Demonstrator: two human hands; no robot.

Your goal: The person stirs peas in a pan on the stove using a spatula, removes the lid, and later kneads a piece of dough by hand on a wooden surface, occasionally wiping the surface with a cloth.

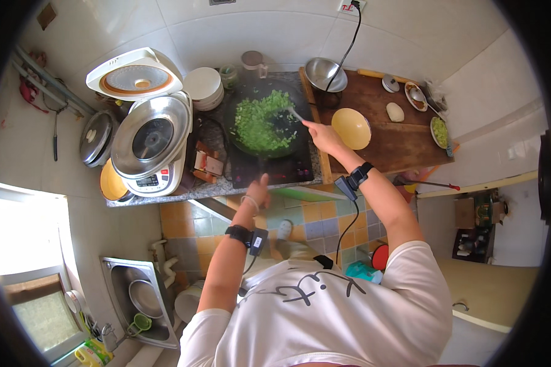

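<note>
A dark wok (238,144) full of chopped green vegetables (261,119) sits on a black induction cooktop (294,170). My right hand (323,136) grips the handle of a spatula (296,113), whose head is among the vegetables at the wok's right side. My left hand (257,193), slightly blurred, is at the cooktop's front edge. Its fingers are curled around the end of the wok's dark handle (263,164), thumb pointing forward; most of the grip is hidden. Haze hangs over the wok.
Left of the wok stand an open rice cooker (158,183) bearing a steel pan (119,158), and stacked white bowls (203,87). On the wooden board (404,149) at right are a yellow bowl (351,128), a steel bowl (319,69) and dough (395,112). A black cord (354,32) hangs behind.
</note>
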